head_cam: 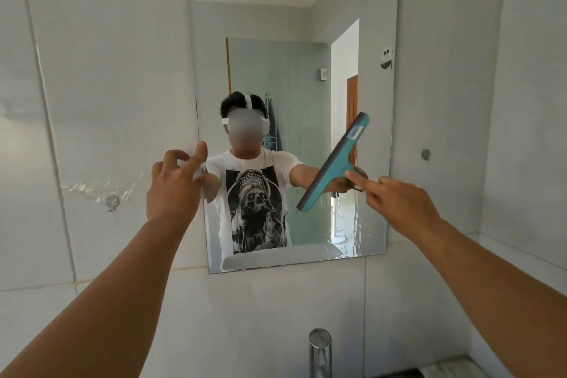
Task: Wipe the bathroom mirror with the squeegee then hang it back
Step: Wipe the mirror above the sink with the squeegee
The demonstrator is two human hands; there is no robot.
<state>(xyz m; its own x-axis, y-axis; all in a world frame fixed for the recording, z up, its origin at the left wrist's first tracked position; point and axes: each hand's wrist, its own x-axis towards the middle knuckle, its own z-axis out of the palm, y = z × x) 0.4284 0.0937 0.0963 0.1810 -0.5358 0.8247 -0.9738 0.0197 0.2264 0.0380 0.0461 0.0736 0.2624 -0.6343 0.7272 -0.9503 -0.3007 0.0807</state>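
Observation:
A frameless bathroom mirror [306, 9] hangs on the white tiled wall. My right hand [399, 202] grips the handle of a teal squeegee [333, 166], index finger stretched along it. Its blade is tilted, upper end to the right, and lies against the right half of the glass. Water streaks run down the mirror's lower right part. My left hand [175, 184] is raised at the mirror's left edge, fingers loosely curled with the index finger up; something small and white seems pinched in it, too unclear to name.
A round metal wall hook [112, 201] sits left of the mirror, with wet streaks on the tile around it. Another round hook [425, 154] is on the wall right of the mirror. A chrome tap [320, 350] rises at the bottom centre. A side wall closes in on the right.

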